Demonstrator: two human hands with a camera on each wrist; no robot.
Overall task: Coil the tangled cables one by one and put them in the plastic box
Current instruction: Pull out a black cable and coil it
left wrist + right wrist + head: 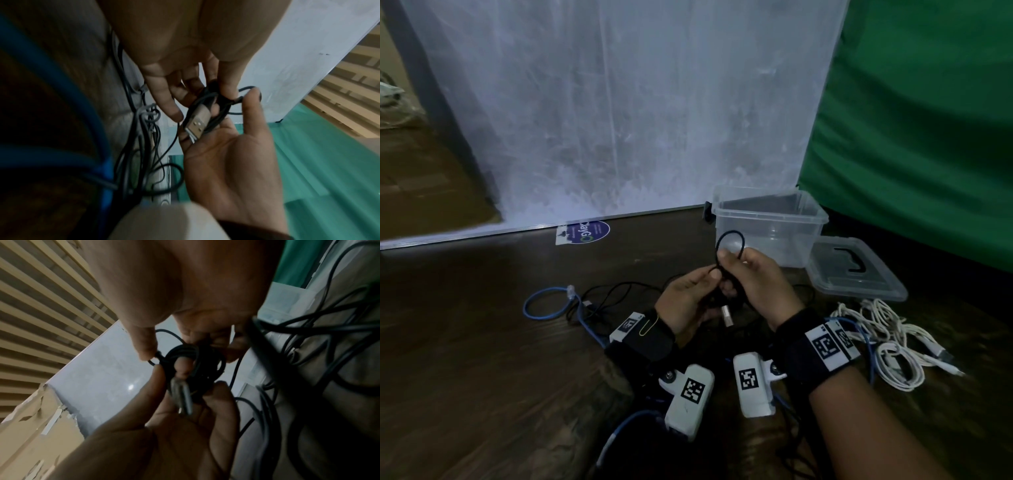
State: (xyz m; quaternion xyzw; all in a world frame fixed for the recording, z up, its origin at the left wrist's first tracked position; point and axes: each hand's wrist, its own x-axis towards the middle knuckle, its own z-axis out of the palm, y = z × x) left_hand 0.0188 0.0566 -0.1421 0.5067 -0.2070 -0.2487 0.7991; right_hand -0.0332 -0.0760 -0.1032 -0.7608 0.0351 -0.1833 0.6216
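- Left hand (690,301) and right hand (758,281) meet over the dark wooden surface (482,342), both clamped on one black cable (729,240).
- Cable is wound into a small coil between the fingers; a loop sticks up at 12 o'clock above the right thumb.
- Silver plug (196,125) of that cable lies across the left fingers.
- Clear plastic box (770,214) stands open at 1 o'clock from the hands, nothing visible inside; its lid (856,270) lies just beside it at 3 o'clock.
- Blue cable (544,301) loops at 9 o'clock, tangled with loose black cables (616,291).
- White cables (887,339) are heaped at 4 o'clock.
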